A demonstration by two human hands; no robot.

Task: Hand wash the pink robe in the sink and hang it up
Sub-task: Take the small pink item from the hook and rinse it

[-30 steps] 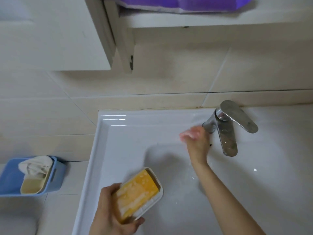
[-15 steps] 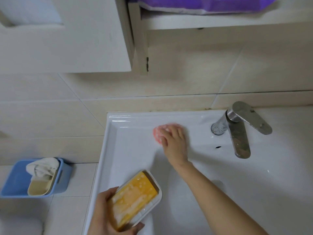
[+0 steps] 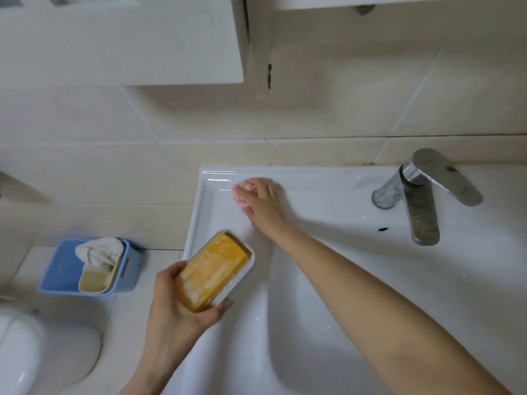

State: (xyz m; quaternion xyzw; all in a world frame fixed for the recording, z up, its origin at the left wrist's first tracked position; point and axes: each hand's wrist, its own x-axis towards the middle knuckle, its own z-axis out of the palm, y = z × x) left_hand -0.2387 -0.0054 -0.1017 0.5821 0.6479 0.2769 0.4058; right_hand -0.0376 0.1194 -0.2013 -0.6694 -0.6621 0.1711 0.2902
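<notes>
Landmark is the sink (image 3: pixel 356 212). Far to its left, low on the floor, there's the white toilet (image 3: pixel 37 352), only part in view. Between toilet and sink, on the floor tiles, is a blue bin (image 3: pixel 58 269) with a whitish rag (image 3: pixel 98 252) and a beige tub (image 3: pixel 92 283) inside. Up the wall, above the sink's left corner, is a pale cabinet (image 3: pixel 122 38). My left hand (image 3: pixel 178 312) is at the sink's front left edge, fingers and thumb wrapped round a white soap dish (image 3: pixel 245 262). The dish is tilted and off the surface, and a wet yellow soap bar (image 3: pixel 212 273) lies in it. My right hand (image 3: pixel 263 205) reaches to the sink's back left corner, on the flat ledge just inside the rim. Its fingers are curled over a small pink lump (image 3: pixel 239 195), gripping it against the ledge. The lump is mostly covered, so I can't tell whether it's cloth or any part of the pink robe. My right forearm crosses the basin diagonally. At the sink's back right stands the chrome faucet (image 3: pixel 419 201), spout pointing toward me, lever angled to the right.
</notes>
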